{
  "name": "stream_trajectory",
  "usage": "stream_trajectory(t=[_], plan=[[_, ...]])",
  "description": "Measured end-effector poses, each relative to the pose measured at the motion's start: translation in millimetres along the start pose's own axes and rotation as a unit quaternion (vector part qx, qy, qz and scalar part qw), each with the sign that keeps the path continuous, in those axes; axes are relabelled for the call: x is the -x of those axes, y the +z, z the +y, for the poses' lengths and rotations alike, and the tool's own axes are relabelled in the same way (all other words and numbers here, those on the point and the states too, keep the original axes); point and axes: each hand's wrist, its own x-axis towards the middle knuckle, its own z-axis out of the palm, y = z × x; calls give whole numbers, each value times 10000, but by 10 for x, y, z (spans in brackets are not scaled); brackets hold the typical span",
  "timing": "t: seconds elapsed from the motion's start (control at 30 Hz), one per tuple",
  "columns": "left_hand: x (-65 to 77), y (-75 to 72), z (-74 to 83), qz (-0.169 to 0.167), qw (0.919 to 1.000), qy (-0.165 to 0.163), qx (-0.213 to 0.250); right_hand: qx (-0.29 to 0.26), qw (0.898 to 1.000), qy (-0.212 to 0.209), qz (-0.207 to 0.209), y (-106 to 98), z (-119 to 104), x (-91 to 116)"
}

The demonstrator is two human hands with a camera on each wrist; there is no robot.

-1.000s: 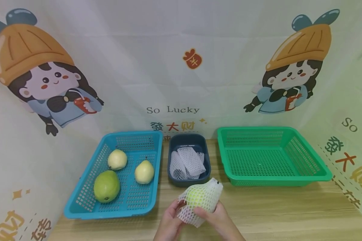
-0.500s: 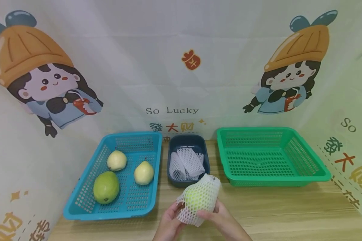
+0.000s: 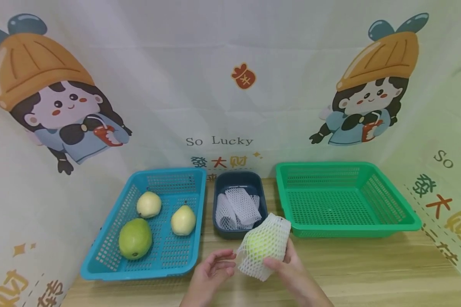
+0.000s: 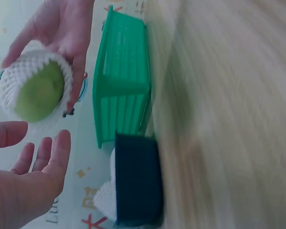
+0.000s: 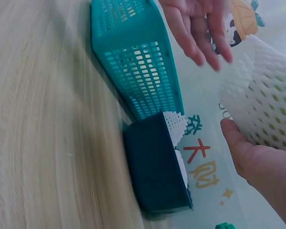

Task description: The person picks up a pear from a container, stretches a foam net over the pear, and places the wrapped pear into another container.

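My right hand [image 3: 292, 269] holds a green, pear-like fruit [image 4: 42, 93] wrapped in a white foam net [image 3: 266, 245], thumb on the near side. In the left wrist view, the fruit's rounded end shows through the net's mouth. Just left of it, my left hand [image 3: 212, 273] holds nothing, its fingers loosely bent and pointing towards the net. That hand appears apart from the net in both wrist views. Behind the wrapped fruit stands a dark blue box [image 3: 218, 228] with several folded foam nets [image 3: 243, 206] in it.
At left, a blue basket [image 3: 140, 275] holds two pale yellow pears [image 3: 183, 220] and a larger green fruit [image 3: 135, 238]. A green basket [image 3: 349, 230] stands at right. All rest on a wooden table [image 3: 369, 273] before a printed cloth [image 3: 157, 85].
My left hand has let go of the net and drawn back to the left. My right hand has moved the wrapped fruit slightly right and farther from me.
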Motion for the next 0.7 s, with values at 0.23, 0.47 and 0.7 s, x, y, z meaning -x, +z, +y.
stream_trajectory(t=[0.23, 0.47, 0.7], plan=[[48, -163, 132, 751, 9796, 962, -1597, -75, 9999, -128, -10, -93, -95, -22], [-105, -161, 156, 815, 8794, 1958, -4262, 89, 9999, -51, -11, -153, -174, -30], [-332, 21, 62, 540, 8231, 1626, -5415, 94, 9999, -49, -82, -179, -201, -29]])
